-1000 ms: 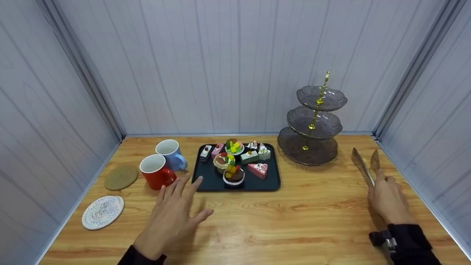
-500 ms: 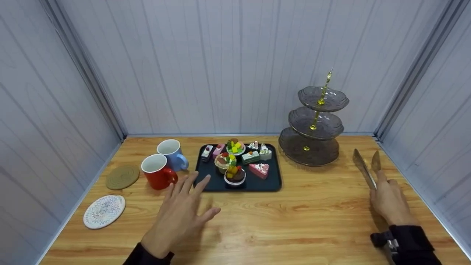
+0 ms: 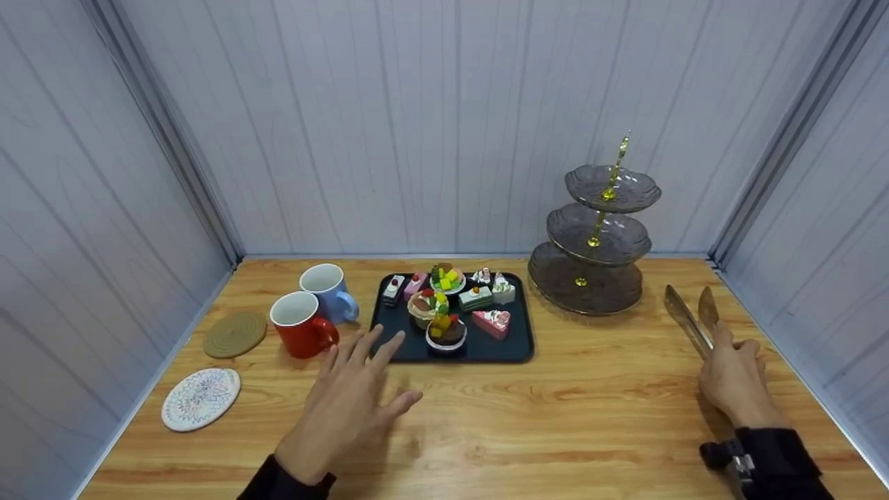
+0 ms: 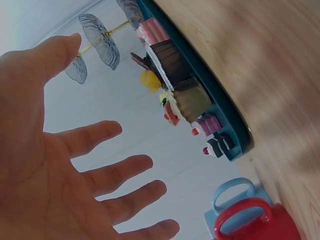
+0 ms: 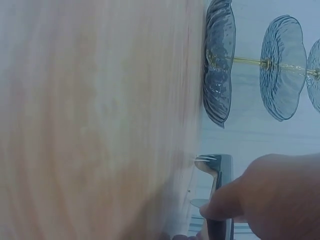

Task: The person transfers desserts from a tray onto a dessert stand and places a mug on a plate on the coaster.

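Right of the rectangular black tray [image 3: 496,352], the right hand [image 3: 737,382] grips metal tongs [image 3: 680,312]; before the tray, the left hand [image 3: 347,404] splays.

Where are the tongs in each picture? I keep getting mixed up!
Head: the tongs are at the right, held in the right hand.
Left wrist: they're not in it.
Right wrist: near the bottom, right of the middle, partly covered.
Shared landmark: the three-tier stand, upper right in the head view, upper left in left wrist, upper right in right wrist.
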The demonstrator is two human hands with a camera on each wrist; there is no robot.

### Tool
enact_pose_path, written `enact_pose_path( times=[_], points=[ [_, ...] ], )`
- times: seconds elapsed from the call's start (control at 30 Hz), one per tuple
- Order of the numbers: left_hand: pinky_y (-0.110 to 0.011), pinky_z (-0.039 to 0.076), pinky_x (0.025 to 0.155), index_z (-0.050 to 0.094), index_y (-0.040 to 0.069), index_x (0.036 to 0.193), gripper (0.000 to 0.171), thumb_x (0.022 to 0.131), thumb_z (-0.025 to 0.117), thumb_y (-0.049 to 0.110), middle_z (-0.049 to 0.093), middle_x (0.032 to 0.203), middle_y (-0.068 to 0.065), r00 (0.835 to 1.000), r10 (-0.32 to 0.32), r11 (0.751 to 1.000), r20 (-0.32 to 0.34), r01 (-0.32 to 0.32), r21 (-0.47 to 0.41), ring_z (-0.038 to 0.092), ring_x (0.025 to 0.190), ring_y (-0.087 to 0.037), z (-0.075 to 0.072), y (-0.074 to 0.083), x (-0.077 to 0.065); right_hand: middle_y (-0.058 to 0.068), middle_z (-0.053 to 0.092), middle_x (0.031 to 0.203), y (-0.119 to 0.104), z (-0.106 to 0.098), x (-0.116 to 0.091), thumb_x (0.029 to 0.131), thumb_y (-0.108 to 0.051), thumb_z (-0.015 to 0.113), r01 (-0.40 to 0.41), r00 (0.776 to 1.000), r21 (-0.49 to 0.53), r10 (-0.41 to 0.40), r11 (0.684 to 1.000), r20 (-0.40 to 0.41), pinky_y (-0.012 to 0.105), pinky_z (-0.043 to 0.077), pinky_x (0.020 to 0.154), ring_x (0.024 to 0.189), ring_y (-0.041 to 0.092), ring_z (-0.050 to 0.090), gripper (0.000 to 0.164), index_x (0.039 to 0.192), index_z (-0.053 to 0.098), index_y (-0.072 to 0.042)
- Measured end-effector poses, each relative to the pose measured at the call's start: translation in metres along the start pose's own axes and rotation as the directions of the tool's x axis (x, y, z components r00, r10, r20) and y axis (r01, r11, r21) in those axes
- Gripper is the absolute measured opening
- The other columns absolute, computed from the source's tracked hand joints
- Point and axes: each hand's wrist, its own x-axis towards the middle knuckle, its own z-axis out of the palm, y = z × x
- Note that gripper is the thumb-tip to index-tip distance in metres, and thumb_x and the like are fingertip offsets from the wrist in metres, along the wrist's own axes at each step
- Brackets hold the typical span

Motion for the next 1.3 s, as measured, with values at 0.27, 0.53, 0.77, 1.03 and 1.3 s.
enact_pose_path(
  times=[0.27,0.53,0.77,1.03,1.3],
  points=[
    [-0.071,0.020,0.127,0.036,0.037,0.166,0.089,0.091,0.065,0.075,0.033,0.175,-0.009,1.000,-0.008,0.999,0.006,0.008,-0.031,0.030,0.162,-0.039,-0.001,0.010,0.006,0.063,0.003,0.146,0.000,-0.004,0.000,0.101,-0.003,0.042,-0.037,0.995,0.047,0.032,0.998,0.090,0.070,0.042,0.083,0.121,0.080,0.027,0.090,0.167,-0.019,-0.003],
    [-0.073,0.030,0.122,0.038,0.038,0.166,0.086,0.092,0.069,0.069,0.037,0.174,-0.008,1.000,-0.012,0.998,0.005,0.013,-0.063,0.034,0.161,-0.038,0.001,0.016,0.007,0.064,0.007,0.144,-0.006,-0.003,-0.001,0.102,-0.007,0.047,-0.026,0.997,0.020,0.025,0.999,0.078,0.067,0.045,0.077,0.118,0.080,0.031,0.091,0.167,-0.016,-0.001],
    [-0.072,0.036,0.119,0.041,0.036,0.164,0.083,0.093,0.070,0.066,0.040,0.172,-0.009,1.000,-0.023,0.997,0.004,0.023,-0.069,0.040,0.157,-0.039,0.002,0.016,0.007,0.066,0.014,0.139,-0.013,-0.003,-0.005,0.102,-0.012,0.048,0.022,1.000,-0.005,-0.022,1.000,0.020,0.067,0.048,0.073,0.109,0.077,0.044,0.088,0.167,-0.008,0.005],
    [-0.065,0.044,0.117,0.049,0.032,0.161,0.077,0.094,0.072,0.062,0.047,0.167,-0.010,0.999,0.022,0.996,-0.038,-0.026,-0.088,0.047,0.153,-0.038,0.001,0.017,0.005,0.059,0.031,0.127,-0.027,-0.007,-0.008,0.102,-0.011,0.053,0.080,0.996,-0.009,-0.080,0.997,-0.026,0.044,0.048,0.057,0.080,0.047,0.056,0.083,0.164,0.003,0.010],
    [-0.063,0.049,0.113,0.051,0.032,0.159,0.076,0.093,0.074,0.062,0.050,0.164,-0.010,0.999,0.028,0.994,-0.032,-0.032,-0.103,0.050,0.150,-0.036,0.000,0.023,0.008,0.047,0.039,0.122,-0.040,-0.016,-0.014,0.104,-0.019,0.054,0.099,0.995,-0.019,-0.099,0.995,0.001,0.037,0.045,0.055,0.076,0.035,0.053,0.078,0.161,0.014,0.018]
  ],
)
